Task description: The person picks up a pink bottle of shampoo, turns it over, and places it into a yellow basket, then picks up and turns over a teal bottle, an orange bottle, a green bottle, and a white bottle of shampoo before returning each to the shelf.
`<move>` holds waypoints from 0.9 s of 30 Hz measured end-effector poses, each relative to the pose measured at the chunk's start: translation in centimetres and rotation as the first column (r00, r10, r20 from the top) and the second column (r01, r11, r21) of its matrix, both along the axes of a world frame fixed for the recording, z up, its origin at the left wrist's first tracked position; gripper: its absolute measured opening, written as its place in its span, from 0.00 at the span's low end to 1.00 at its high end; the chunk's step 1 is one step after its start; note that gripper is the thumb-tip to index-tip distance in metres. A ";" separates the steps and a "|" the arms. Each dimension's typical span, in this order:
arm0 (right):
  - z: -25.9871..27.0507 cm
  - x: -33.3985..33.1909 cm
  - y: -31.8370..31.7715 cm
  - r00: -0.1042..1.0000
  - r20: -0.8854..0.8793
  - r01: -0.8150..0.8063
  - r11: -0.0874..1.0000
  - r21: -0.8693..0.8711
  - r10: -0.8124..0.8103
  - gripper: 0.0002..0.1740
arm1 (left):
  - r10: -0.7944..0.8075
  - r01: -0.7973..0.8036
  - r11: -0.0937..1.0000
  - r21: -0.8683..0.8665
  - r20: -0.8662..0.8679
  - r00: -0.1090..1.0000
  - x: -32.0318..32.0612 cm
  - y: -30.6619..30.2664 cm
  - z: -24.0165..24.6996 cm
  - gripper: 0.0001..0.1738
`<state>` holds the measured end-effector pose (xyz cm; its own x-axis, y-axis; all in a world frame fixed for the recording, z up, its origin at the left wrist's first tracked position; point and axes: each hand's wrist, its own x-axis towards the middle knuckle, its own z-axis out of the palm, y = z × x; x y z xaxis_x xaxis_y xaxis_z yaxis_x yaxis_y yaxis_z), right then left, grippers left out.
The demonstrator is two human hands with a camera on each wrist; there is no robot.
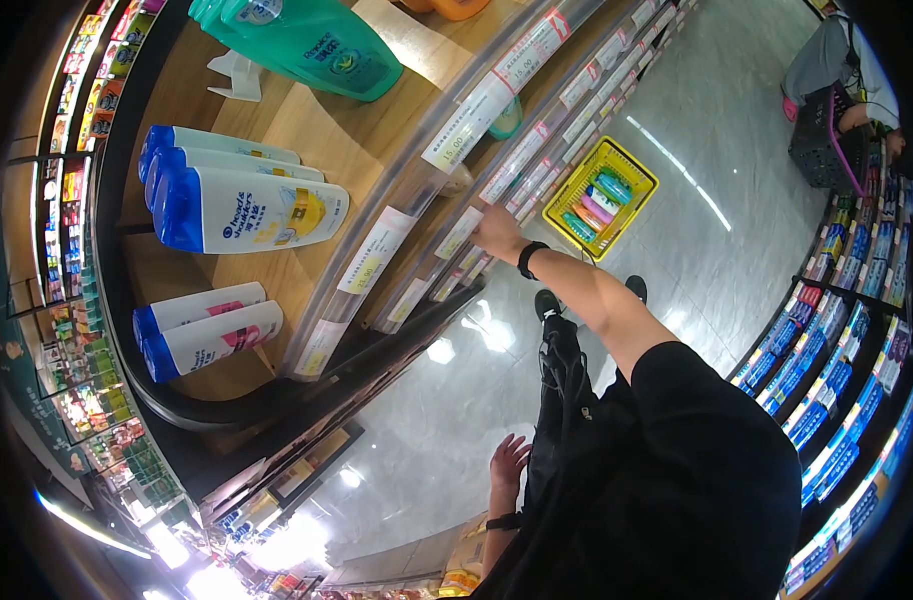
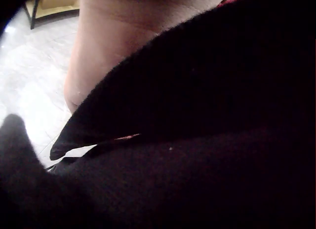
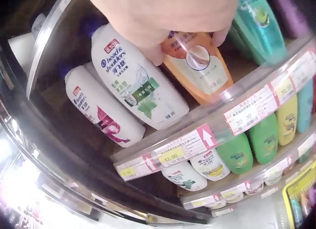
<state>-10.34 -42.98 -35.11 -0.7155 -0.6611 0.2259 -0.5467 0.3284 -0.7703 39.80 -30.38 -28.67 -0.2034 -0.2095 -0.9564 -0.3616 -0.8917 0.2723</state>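
Observation:
My right hand [image 1: 498, 235] reaches in at the shelf edge. In the right wrist view its fingers grip the top of an orange shampoo bottle [image 3: 200, 71], one digit on each side; the cap is hidden under the hand. Left of that bottle stands a white head & shoulders bottle [image 3: 140, 83], with a smaller white bottle [image 3: 103, 108] beyond it. A teal bottle [image 3: 261, 26] is on the other side. My left hand [image 1: 509, 460] hangs low beside the dark trousers, fingers loose and holding nothing; dark cloth fills most of the left wrist view.
A yellow basket [image 1: 554, 215] with several bottles sits on the floor beside the shelf. White bottles with blue caps [image 1: 266, 212] and green bottles [image 1: 321, 50] stand on the upper shelf. Price rails [image 3: 173, 152] edge the shelves. Another person holds a dark basket [image 1: 814, 150] at right.

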 end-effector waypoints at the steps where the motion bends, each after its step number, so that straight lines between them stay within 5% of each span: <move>1: -0.4 -0.1 0.1 0.998 -0.049 -0.027 0.999 0.031 0.029 0.12 | 0.000 0.000 1.000 -0.002 0.002 1.000 -0.1 0.0 0.1 0.28; 4: 0.6 -0.3 0.1 0.982 0.186 -0.077 0.971 0.224 0.035 0.11 | -0.023 0.023 1.000 -0.019 0.010 1.000 -1.1 -0.2 1.0 0.28; 10: 1.3 0.1 1.1 0.998 0.062 -0.033 0.990 0.134 0.025 0.08 | -0.049 0.049 0.999 -0.018 0.020 0.999 -1.8 -0.6 0.6 0.29; 19: 2.9 1.1 1.9 0.993 0.082 0.066 0.985 0.160 -0.080 0.35 | -0.114 0.114 0.992 -0.057 0.004 0.993 -2.3 -0.8 0.8 0.31; 22: 3.2 2.7 6.0 0.992 0.027 0.122 0.990 -0.074 -0.121 0.35 | -0.239 0.234 0.962 -0.139 -0.013 0.971 -2.3 -0.6 1.1 0.32; 25: -2.0 5.5 14.1 0.987 0.156 -0.052 0.992 0.117 0.034 0.33 | -0.246 0.242 0.963 -0.116 -0.020 0.969 -3.0 -1.0 1.0 0.32; 27: -4.9 6.9 21.5 0.926 0.370 -0.227 0.892 0.391 0.074 0.31 | -0.273 0.274 0.959 -0.067 0.022 0.962 -3.8 -1.4 0.9 0.32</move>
<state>-3.45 -21.44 -40.01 -0.5805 -0.7432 -0.3327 -0.3490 0.5962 -0.7230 36.05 -31.79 -27.72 -0.2506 -0.2133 -0.9443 -0.5924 -0.7377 0.3238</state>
